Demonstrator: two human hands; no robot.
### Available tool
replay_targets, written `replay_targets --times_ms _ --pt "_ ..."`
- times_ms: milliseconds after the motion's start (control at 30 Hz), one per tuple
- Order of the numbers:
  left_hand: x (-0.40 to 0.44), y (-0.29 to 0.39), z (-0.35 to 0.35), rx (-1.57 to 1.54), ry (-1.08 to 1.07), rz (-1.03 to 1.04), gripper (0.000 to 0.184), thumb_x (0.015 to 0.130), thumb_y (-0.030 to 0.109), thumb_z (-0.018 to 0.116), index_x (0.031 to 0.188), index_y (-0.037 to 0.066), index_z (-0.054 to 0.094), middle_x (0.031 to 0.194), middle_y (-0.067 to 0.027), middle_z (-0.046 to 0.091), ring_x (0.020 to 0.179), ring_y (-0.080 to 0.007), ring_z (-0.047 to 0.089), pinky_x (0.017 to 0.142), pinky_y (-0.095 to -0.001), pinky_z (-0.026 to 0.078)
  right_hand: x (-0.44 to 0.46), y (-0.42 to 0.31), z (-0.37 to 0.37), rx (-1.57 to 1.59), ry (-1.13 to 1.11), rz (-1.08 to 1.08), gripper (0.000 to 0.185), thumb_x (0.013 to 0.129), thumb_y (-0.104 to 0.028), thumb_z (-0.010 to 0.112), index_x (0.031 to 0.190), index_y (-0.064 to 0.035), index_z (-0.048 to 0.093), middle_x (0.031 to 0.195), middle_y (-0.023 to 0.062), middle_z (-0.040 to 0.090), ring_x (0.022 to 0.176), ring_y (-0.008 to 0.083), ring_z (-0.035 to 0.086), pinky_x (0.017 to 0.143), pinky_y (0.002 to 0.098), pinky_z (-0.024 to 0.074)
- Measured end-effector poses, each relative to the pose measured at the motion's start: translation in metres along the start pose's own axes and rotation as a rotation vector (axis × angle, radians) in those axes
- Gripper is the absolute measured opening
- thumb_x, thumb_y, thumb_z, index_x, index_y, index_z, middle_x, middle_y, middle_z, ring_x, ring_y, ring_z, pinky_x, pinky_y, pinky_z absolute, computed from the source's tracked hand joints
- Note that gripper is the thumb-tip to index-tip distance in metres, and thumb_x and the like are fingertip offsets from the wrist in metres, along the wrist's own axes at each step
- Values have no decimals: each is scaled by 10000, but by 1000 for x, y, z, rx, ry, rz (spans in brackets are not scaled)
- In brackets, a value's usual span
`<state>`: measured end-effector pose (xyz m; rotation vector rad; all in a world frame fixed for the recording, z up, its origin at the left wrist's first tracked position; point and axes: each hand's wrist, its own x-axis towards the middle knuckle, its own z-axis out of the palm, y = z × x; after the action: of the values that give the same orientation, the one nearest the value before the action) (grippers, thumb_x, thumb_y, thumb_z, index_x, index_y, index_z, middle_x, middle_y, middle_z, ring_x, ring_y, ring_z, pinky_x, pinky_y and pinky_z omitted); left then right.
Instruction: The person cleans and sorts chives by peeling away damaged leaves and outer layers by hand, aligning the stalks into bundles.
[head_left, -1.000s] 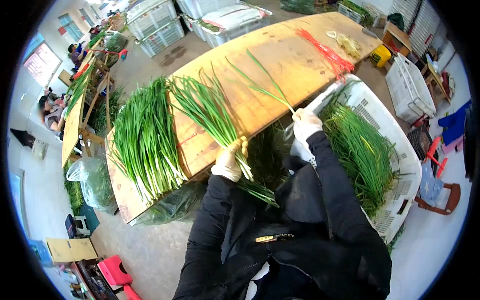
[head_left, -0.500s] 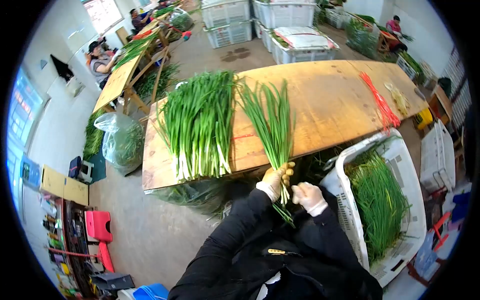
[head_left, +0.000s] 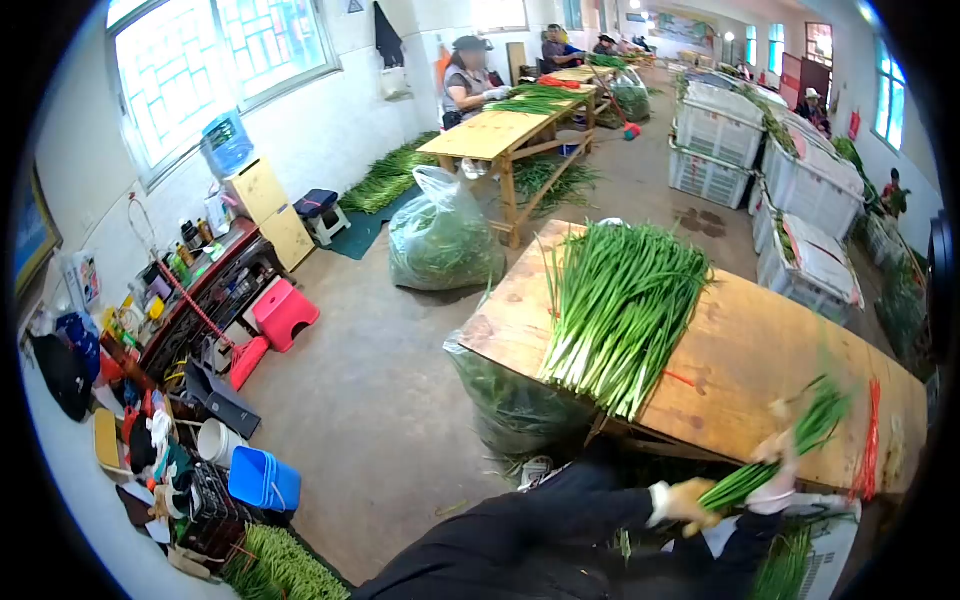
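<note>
My left hand, in a pale glove with a yellowish palm, is closed around the lower end of a bunch of green chives. The bunch slants up to the right, its leaf tips blurred. Farther up the bunch, my gloved right hand wraps round the stalks; its fingers are partly smeared by motion. A wide pile of chives with pale stem ends lies on the wooden table in front of me. Red ties lie at the table's right end.
A white crate holding greens stands low at the right. A filled plastic bag sits on the floor, another below the table. Stacked white crates stand beyond. A co-worker sits at another table.
The view has swung left. The bunch, held in my left hand with my right hand apart, now tilts to the right, and my right hand has come onto it.
</note>
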<state>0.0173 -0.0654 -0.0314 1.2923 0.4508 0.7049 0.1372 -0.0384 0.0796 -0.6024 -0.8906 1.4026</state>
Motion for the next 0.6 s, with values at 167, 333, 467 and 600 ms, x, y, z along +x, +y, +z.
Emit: replay_targets --times_ms 167,333,467,600 --pt "67 122 -40 445 279 436 808 572 66 725 1239 28 270 949 -154 555 892 -214 549 747 -302 440 84 -67 25 -117 -247 -461 200 865 -224 467 755 -60 500 542 -35 310 464 48 301 472 201 276" --pt "96 107 -75 683 372 605 1021 507 119 775 1310 92 145 1030 -159 506 907 -282 532 749 -355 450 77 -29 46 -425 -7 -318 110 806 -145 560 856 -48 574 715 3 528 566 69 464 536 183 377" --pt "110 76 -75 460 289 477 705 593 59 704 1193 43 332 966 -124 527 858 -188 521 732 -303 453 85 12 4 -408 -86 -284 283 737 -36 621 1014 -26 563 886 55 596 699 117 570 618 216 478" --pt "93 118 -60 71 415 104 267 722 44 626 967 29 520 732 -22 550 668 -79 514 587 -221 427 70 13 -44 -618 -187 -284 657 663 -108 693 1216 -54 344 1143 89 471 969 205 501 826 288 433"
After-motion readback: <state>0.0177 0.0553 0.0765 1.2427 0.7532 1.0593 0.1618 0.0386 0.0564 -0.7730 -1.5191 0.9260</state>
